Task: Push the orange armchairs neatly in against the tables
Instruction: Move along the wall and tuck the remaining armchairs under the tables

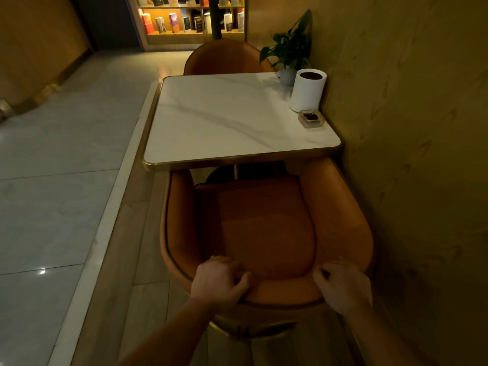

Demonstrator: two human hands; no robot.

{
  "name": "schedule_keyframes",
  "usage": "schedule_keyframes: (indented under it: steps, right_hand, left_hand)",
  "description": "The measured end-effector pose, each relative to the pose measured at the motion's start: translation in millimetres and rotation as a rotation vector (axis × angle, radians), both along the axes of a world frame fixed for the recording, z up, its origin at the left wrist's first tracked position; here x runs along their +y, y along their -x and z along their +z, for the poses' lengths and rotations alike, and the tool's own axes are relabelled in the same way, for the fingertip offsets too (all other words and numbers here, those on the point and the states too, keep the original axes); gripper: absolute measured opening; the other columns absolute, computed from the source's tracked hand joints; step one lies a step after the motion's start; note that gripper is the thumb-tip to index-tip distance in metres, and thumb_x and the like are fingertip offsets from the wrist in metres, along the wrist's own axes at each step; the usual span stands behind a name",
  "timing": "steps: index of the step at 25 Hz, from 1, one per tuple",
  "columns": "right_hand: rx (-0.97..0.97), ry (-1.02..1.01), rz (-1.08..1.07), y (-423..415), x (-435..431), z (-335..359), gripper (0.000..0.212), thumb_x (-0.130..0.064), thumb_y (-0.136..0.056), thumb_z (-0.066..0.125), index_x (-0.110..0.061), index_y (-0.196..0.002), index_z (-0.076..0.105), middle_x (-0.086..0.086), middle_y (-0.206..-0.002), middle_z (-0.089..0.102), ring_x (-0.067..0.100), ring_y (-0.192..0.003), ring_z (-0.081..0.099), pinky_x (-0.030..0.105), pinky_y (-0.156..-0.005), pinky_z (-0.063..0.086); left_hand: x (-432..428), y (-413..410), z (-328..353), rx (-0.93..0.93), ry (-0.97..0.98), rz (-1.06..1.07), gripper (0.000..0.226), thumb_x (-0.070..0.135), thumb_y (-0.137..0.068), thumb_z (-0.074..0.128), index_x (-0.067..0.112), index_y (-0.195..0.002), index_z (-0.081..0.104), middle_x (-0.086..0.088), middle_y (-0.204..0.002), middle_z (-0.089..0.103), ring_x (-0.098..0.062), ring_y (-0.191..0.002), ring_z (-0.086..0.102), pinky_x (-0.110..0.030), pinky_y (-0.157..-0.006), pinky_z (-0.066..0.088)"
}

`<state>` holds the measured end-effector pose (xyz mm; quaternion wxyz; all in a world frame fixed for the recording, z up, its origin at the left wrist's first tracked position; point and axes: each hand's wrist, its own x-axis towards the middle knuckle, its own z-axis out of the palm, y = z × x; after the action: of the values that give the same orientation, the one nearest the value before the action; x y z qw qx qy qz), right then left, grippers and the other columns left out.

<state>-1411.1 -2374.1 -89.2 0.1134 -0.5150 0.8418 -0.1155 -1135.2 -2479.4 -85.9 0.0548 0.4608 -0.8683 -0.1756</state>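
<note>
Your left hand and right hand both curl over the top rim of the near armchair back, gripping it. Its arms meet the table edge, with the wall just beside its right. It looks bulky, probably heavy, smooth padded cover. The rim is likely stiff: hold there, push evenly or it skews.

Setting: café or reading lounge.
Seating: near armchair and far armchair, both orange, facing across a marble-topped table.
Tabletop: ashtray, potted plant.
Background: lit bookshelf displaying books.
</note>
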Motion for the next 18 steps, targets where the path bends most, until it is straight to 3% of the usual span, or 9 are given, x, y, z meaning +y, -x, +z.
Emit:
schedule_keyframes:
  steps: [1,3,6,8,11,14,18]
  right_hand:
    - [-0.011,0.014,0.012,-2,-5,2,0.04,-0.057,-0.09,0.04,-0.035,-0.086,0.073,-0.011,-0.094,0.067,0.016,-0.1,0.058,0.027,-0.066,0.039]
    - [-0.002,0.013,0.019,-6,-11,5,0.04,-0.057,-0.09,0.04,-0.034,-0.086,0.072,-0.01,-0.089,0.065,0.013,-0.088,0.055,0.028,-0.062,0.033]
    - [-0.008,-0.061,0.015,-1,-14,7,0.038,-0.06,-0.09,0.04,-0.04,-0.101,0.07,-0.011,-0.099,0.062,0.012,-0.092,0.053,0.03,-0.069,0.037]
    - [-0.066,-0.113,0.019,-4,-17,10,0.042,-0.068,-0.089,0.038,-0.044,-0.106,0.069,-0.011,-0.102,0.061,0.012,-0.096,0.053,0.032,-0.073,0.041]
    - [-0.011,-0.116,-0.016,-21,-23,12,0.053,-0.075,-0.088,0.031,-0.045,-0.11,0.068,-0.011,-0.108,0.065,0.016,-0.108,0.054,0.035,-0.086,0.044]
    - [0.065,-0.022,-0.121,-31,-24,10,0.042,-0.064,-0.09,0.037,-0.044,-0.11,0.068,-0.009,-0.109,0.067,0.017,-0.101,0.057,0.032,-0.072,0.038]
    - [0.071,-0.044,-0.144,-27,-29,8,0.037,-0.06,-0.091,0.039,-0.044,-0.111,0.065,-0.007,-0.109,0.066,0.017,-0.097,0.056,0.031,-0.068,0.034]
  left_hand:
    - [-6,-1,0,-0.026,-0.012,0.006,0.062,0.072,-0.088,0.02,0.032,-0.092,0.066,0.011,-0.086,0.06,-0.01,-0.086,0.056,-0.036,-0.09,0.042]
    - [-13,-1,-1,-0.074,-0.07,0.035,0.065,0.074,-0.087,0.017,0.037,-0.109,0.066,0.011,-0.104,0.065,-0.014,-0.106,0.058,-0.048,-0.11,0.029]
    - [-16,-1,-6,-0.1,-0.109,0.058,0.07,0.073,-0.086,0.018,0.039,-0.134,0.056,0.01,-0.13,0.061,-0.017,-0.124,0.053,-0.053,-0.117,0.023]
    - [-16,-2,-9,-0.089,-0.092,0.057,0.07,0.071,-0.086,0.019,0.037,-0.137,0.054,0.01,-0.132,0.06,-0.017,-0.125,0.052,-0.053,-0.117,0.024]
    - [-12,-1,-8,-0.073,-0.032,0.057,0.061,0.065,-0.089,0.02,0.035,-0.12,0.063,0.012,-0.107,0.063,-0.012,-0.105,0.058,-0.047,-0.111,0.032]
    - [-4,-5,-14,-0.062,0.04,0.056,0.053,0.061,-0.093,0.018,0.032,-0.083,0.061,0.014,-0.075,0.05,-0.006,-0.071,0.046,-0.039,-0.094,0.04]
    - [-10,-5,-14,-0.057,0.068,0.05,0.054,0.061,-0.092,0.021,0.029,-0.078,0.063,0.012,-0.071,0.05,-0.007,-0.066,0.044,-0.032,-0.08,0.036]
